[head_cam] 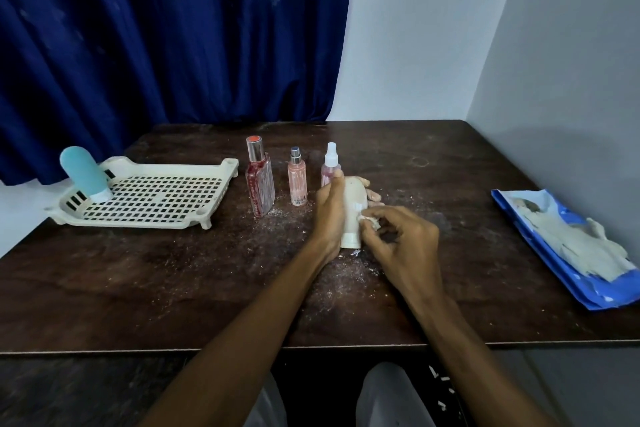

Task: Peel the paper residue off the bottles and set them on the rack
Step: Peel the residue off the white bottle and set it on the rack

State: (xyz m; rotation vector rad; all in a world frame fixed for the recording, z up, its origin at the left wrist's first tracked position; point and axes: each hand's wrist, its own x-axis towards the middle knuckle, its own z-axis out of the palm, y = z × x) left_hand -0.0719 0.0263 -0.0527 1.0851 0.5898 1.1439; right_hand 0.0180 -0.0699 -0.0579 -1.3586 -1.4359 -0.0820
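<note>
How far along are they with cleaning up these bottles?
Done: one teal bottle stands cap-down on the rack. In hand: the left hand holds a white bottle while the right hand pinches a paper scrap on it. Left: that one, plus the red bottle, pink bottle and clear spray bottle standing on the table.

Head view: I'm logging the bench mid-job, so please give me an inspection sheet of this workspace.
Surface: dark table, strewn with white crumbs.
Job's things: teal bottle on the rack; red bottle, pink bottle, spray bottle upright beside it; white bottle in hand.
Clutter: blue pouch with peeled paper, right edge.
Hands: left hand grips the white bottle; right hand pinches a scrap on it.
Cables: nothing seen.
Surroundings: blue curtain, pale walls.
</note>
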